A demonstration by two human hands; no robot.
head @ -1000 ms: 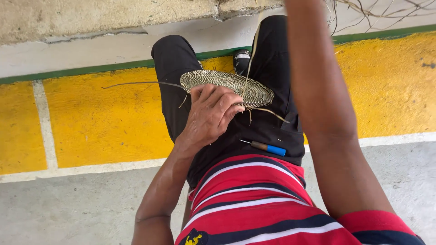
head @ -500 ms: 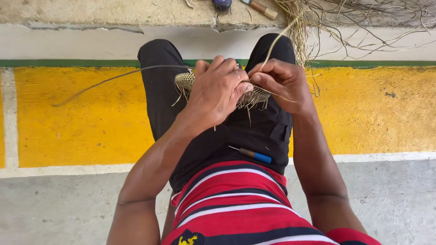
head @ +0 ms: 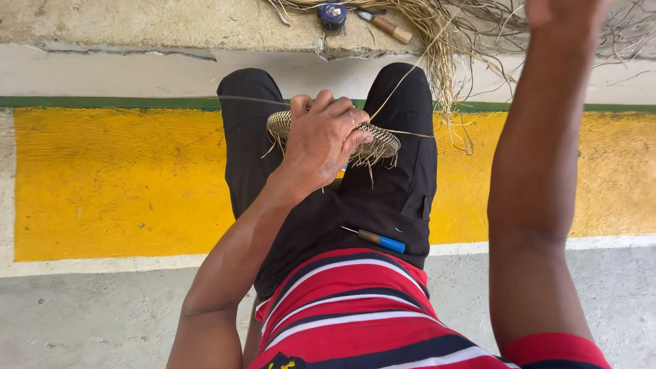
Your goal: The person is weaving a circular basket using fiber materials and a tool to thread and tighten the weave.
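A woven disc (head: pixel 332 135), judged light, springy and frayed at the rim, is gripped on the lap by the left hand (head: pixel 326 140), fingers clenched over its edge. A thin strand (head: pixel 410 75) runs up toward the raised right hand (head: pixel 564 15); its fingers' state cannot be told. The firm woven rim is judged the safest hold.

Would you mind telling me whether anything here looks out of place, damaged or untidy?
Mostly tidy. The woven disc under the left hand has loose strand ends sticking out along its edge. The fibre bundle on the ledge sprawls untidily, with some strands hanging over the edge. A blue-handled tool lies loose on the lap, where it might slide off.
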